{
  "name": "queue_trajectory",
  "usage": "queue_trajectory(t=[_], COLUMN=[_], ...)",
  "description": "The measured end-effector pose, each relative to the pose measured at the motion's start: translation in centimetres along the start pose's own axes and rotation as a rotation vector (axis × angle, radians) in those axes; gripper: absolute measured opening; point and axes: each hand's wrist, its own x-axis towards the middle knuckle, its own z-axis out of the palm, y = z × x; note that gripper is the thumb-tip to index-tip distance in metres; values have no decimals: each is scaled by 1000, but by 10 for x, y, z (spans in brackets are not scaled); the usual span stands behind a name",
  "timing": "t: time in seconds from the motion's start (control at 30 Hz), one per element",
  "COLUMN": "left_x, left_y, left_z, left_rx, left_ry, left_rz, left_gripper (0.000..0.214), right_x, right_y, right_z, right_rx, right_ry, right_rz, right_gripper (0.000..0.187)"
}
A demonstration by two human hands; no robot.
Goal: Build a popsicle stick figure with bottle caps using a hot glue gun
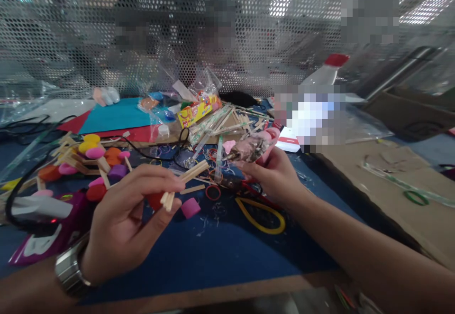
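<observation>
Wooden sticks (194, 171), likely light, stiff, snappable, best held near mid-length: left hand (122, 224) pinching them, right hand (276, 174) wrapped around glue gun (250, 147).

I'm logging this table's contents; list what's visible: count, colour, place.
Held sticks: several, pale, centre
Tool: one, pink, centre right
Loop: one, yellow, below tool
Block: one, magenta, centre
Coloured pieces: many, mixed, left
Stick pile: many, pale, back
Sheets: several, blue and red, back left
Packet: one, yellow, back
Bag: one, purple, left
Bottle: one, red cap, back right
Cardboard: some, brown, right
Cables: several, black, left
Perforated panel: one, grey, background
Watch: one, silver, left wrist
Left hand: one, holding sticks
Right hand: one, holding tool
</observation>
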Motion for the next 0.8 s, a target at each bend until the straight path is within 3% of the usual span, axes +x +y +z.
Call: queue_trajectory(t=[0.3, 0.8], left_x=[-1, 5], left_y=[2, 2], left_z=[-2, -1], left_rx=[1, -19], left_ry=[-44, 14], left_rz=[36, 161], left_gripper=[30, 33], right_x=[-3, -5], right_y=[-1, 1], right_z=[2, 5], right_rx=[-9, 7], right_ry=[-26, 18], right_rz=[-20, -53], right_gripper=[23, 17])
